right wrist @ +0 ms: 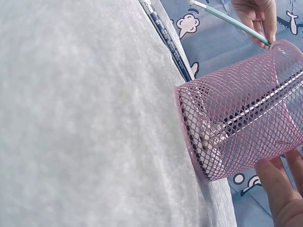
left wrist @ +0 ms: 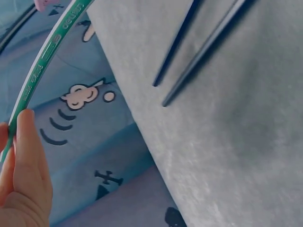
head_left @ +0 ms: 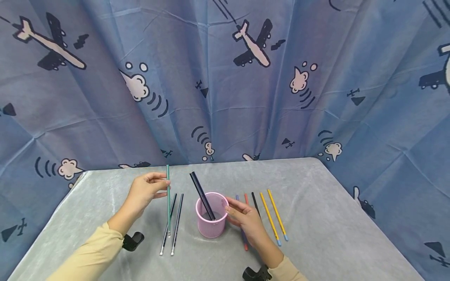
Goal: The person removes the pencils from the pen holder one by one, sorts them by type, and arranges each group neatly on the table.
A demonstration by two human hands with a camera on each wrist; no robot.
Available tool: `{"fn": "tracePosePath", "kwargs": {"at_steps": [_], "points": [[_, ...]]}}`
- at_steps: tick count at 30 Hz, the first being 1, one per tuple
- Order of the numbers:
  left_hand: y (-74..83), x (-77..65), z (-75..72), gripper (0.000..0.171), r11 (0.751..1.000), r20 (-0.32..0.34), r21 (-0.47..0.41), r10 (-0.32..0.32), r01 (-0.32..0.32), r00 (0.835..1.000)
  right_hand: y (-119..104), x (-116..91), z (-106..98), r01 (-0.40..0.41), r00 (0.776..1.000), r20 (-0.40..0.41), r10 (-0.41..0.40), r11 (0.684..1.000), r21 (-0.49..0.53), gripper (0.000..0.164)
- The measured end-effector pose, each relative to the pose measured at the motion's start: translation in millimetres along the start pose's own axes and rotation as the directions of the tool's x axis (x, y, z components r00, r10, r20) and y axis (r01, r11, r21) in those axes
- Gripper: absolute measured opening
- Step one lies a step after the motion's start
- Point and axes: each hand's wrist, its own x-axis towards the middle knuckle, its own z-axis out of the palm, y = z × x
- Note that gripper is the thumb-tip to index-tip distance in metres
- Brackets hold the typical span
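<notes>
My left hand (head_left: 149, 189) pinches a green pencil (head_left: 168, 203) between thumb and fingers, holding it upright with its pale eraser end down. Below it on the table lie two dark pencils (head_left: 177, 224) with whitish eraser ends. A pink mesh pencil cup (right wrist: 241, 109) stands at the middle of the table, with two dark pencils (head_left: 200, 191) leaning to the left inside it. On the cup's right side rest the extended fingers of my right hand (head_left: 247, 222), touching near the rim. In the left wrist view the green pencil (left wrist: 42, 61) rises from the fingertips.
Right of the cup lie a purple pencil (head_left: 243, 236), a red pencil (head_left: 245, 244), a black pencil (head_left: 255, 203) and two yellow pencils (head_left: 275, 210). The right hand partly covers some of them. A grey cloth covers the table (head_left: 334, 234); a blue patterned curtain (head_left: 225, 97) hangs behind.
</notes>
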Motion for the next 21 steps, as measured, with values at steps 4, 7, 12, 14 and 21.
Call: {"fn": "tracePosePath", "kwargs": {"at_steps": [4,7,12,14,21], "points": [[-4.8,3.2,-2.9,0.043,0.999,0.009,0.039,-0.028,0.028,1.0,0,0,0,-0.001,1.0,0.001,0.001,1.0,-0.014,0.048],[-9.2,6.0,-4.0,0.043,0.998,0.025,0.052,-0.041,0.04,0.999,0,1,-1,-0.003,1.0,0.001,0.003,1.0,-0.01,0.047],[-18.4,13.0,-3.8,0.041,0.994,0.047,0.095,-0.052,0.047,0.998,0,2,-1,0.003,1.0,-0.006,-0.002,1.0,0.009,0.048],[-22.8,16.0,-4.1,0.039,0.991,0.05,0.12,-0.072,0.066,0.996,0,2,-1,0.004,1.0,-0.004,-0.004,1.0,0.004,0.048],[-36.8,23.3,-7.4,0.035,0.979,0.071,0.157,-0.139,0.126,0.988,1,1,-1,-0.001,1.0,0.0,0.001,1.0,-0.011,0.047]]}}
